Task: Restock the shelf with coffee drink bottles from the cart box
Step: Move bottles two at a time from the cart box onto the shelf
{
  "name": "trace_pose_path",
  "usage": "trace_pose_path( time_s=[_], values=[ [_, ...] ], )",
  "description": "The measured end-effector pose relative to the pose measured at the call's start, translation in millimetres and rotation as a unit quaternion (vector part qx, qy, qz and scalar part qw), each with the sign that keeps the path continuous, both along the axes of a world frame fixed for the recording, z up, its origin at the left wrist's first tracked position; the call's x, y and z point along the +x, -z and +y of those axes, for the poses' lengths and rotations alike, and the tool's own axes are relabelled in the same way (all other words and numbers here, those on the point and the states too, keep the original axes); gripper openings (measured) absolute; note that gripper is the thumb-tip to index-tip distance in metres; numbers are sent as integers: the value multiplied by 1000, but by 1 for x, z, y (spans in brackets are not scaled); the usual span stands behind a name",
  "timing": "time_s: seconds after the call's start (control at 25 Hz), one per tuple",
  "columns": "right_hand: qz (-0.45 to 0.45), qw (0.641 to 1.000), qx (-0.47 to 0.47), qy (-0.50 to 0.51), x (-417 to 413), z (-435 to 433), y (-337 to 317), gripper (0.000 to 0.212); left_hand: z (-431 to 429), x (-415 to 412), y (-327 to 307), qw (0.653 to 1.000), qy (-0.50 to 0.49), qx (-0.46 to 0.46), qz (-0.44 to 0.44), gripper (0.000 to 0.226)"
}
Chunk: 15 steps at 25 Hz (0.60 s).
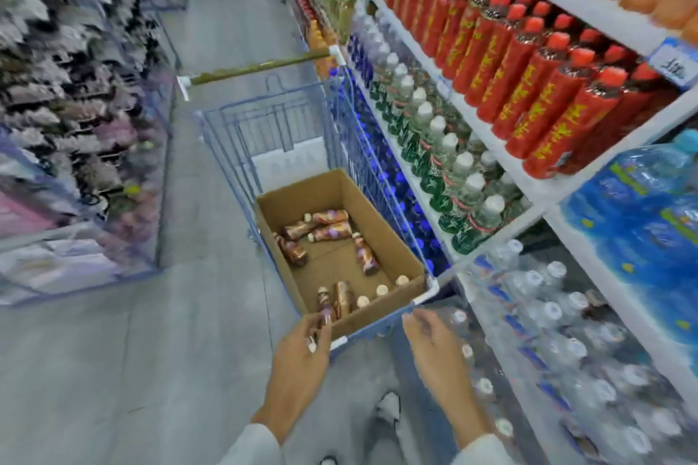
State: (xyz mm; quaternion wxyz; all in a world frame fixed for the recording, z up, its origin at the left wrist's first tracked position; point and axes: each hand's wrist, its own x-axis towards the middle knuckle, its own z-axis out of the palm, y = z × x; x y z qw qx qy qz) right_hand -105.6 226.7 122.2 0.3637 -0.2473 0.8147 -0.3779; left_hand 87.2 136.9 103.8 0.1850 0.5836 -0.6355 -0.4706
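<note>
A cardboard box (372,206) sits in the blue wire cart (279,117). Inside lie several brown coffee drink bottles (329,225) with cream caps, and a few stand upright at the near wall (381,291). My left hand (300,359) is at the box's near left corner, fingers curled round what looks like one bottle (325,316); blur makes this uncertain. My right hand (434,347) hovers just beyond the cart's near right corner, fingers relaxed and holding nothing.
Shelves (536,185) run along the right with red bottles (536,87), green-labelled clear bottles (442,155), small water bottles (559,317) and blue water packs (642,223). Blurred racks (75,125) line the left. Grey aisle floor (151,370) lies between.
</note>
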Motion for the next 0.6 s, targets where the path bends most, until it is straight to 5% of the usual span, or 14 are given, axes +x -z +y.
trace_pose_path(
  time_s=[0.16, 0.44, 0.6],
  values=[
    [-19, 999, 20, -39, -14, -40, 30, 17, -30, -8, 33, 998, -23, 37, -45, 26],
    [-58, 989, 105, -85, -62, -108, 88, 33, -100, -63, 83, 989, -49, 85, -113, 21],
    [-79, 984, 137, -87, -77, -138, 109, 28, -138, -97, 135, 967, -89, 194, -143, 23]
  ],
)
